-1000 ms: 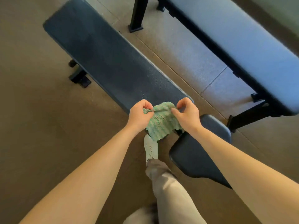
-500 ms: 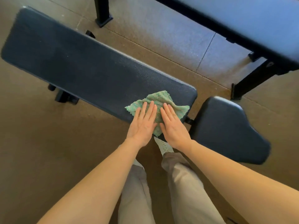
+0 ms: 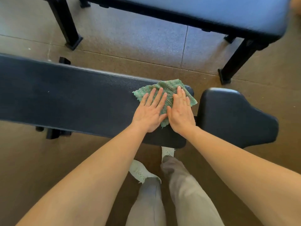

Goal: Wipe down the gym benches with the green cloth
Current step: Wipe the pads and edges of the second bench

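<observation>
- Green cloth (image 3: 170, 86): soft, terry-like fabric, light and limp by the look. It lies spread on the tabletop of the near bench (image 3: 73, 95), at its right end, with one corner over the edge toward the seat pad (image 3: 232, 115).
- Handling, judged: likely to bunch and slide on the textured vinyl. Best driven by flat pressure over its middle, not pinched at a corner.
- Left hand (image 3: 149, 111): palm down, fingers straight and slightly spread, pressing the cloth's left half. Grip wide, enclosing nothing.
- Right hand (image 3: 180, 115): palm down just beside the left, thumbs nearly touching, fingers straight on the right half. Grip likewise wide.
- Both forearms reach forward and down. Far bench (image 3: 195, 10) is well apart, no hand on it.
</observation>
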